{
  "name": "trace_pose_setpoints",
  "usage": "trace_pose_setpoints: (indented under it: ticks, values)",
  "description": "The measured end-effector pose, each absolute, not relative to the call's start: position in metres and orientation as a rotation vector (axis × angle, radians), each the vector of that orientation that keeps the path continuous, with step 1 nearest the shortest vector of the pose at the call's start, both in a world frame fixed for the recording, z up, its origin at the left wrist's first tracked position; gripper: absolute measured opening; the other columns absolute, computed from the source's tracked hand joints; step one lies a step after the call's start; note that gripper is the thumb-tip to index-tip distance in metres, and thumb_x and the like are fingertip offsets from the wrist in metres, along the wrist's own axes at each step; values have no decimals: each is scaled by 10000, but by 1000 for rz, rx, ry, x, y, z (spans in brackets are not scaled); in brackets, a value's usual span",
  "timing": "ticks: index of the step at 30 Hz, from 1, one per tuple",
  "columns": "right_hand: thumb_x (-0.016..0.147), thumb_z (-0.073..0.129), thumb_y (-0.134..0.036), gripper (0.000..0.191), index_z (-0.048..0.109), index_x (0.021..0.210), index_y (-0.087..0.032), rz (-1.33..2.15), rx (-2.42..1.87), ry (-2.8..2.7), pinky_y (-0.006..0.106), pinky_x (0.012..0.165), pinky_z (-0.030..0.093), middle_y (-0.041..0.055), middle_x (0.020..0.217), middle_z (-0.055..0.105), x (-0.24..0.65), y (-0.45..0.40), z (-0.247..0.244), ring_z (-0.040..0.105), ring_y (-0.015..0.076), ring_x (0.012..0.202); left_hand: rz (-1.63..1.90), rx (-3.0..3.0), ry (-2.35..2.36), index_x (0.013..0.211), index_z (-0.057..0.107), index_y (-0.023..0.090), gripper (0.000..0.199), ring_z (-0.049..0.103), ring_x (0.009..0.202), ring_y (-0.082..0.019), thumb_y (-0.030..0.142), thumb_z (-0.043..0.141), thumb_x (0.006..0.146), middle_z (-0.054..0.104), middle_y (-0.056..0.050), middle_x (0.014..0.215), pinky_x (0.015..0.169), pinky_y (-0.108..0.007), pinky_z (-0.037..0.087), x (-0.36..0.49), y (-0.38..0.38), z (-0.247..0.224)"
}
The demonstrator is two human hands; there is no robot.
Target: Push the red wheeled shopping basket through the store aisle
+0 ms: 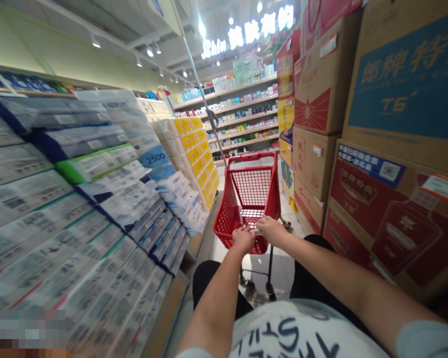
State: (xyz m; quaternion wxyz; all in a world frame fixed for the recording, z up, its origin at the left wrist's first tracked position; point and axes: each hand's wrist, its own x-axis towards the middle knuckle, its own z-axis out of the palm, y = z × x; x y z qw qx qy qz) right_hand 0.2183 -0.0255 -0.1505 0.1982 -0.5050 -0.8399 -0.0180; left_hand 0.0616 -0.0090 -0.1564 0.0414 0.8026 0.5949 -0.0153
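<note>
Our left hand [243, 239] and right hand [272, 230] sit close together, just apart, with the fingers of both curled and gripping the near rim of a red shopping cart [224, 223]. The cart stands directly ahead of us on small castors, its red mesh walls rising away from our hands, on pale floor tiles [283, 268] in the aisle. A thin metal pole [205, 104] slants up and away from the cart's far side.

On our left, the shelves are stacked with plastic-wrapped packs of tissues [78, 199], one marked 2500 [155, 158], and further along stand packs with yellow labels [196, 154]. On our right rise stacked cardboard cartons [313, 94], including a large one with a blue panel marked T6 [403, 84] and a red-printed one showing a bottle [406, 238]. At the far end of the aisle are wall shelves of boxed goods [242, 119], with an illuminated sign [246, 30] of white characters above them. Below our bare forearms we see our white T-shirt [294, 333], printed with dark lettering, and black legwear [205, 283]
</note>
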Motion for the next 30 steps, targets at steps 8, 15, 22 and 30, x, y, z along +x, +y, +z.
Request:
trace_pose_setpoints:
  ticks: [8, 15, 22, 30]
  values:
    - [845, 484, -100, 202, 683, 845, -131, -109, -1383, -2341, 319, 936, 379, 83, 892, 674, 196, -44, -164, 568, 180, 885, -141, 2487, 1768, 1180, 651, 341, 405, 487, 1238, -250, 341, 328, 936, 598, 21, 1324, 1045, -436, 296, 56, -9, -154]
    - [834, 555, -179, 165, 703, 904, -200, -73, -1407, -2367, 296, 785, 381, 44, 949, 688, 231, -21, -142, 552, 192, 898, -45, 2518, 1695, 1106, 680, 388, 422, 509, 1216, -210, 339, 292, 947, 594, 80, 1322, 1054, -428, 289, 49, -12, -158]
    - [873, 515, -194, 178, 687, 915, -174, -35, -1503, -2174, 295, 851, 374, 70, 985, 677, 194, -21, -155, 536, 189, 937, -33, 2488, 1764, 1151, 665, 376, 401, 558, 1182, -183, 370, 326, 937, 643, 42, 1259, 1039, -368, 332, 28, 2, -151]
    - [856, 574, -259, 150, 692, 948, -249, 19, -1340, -2413, 311, 827, 358, 33, 1024, 688, 191, -20, -141, 543, 201, 971, -165, 2518, 1798, 1181, 663, 300, 429, 590, 1149, -204, 390, 321, 937, 668, -12, 1217, 941, -303, 422, 9, 12, -145]
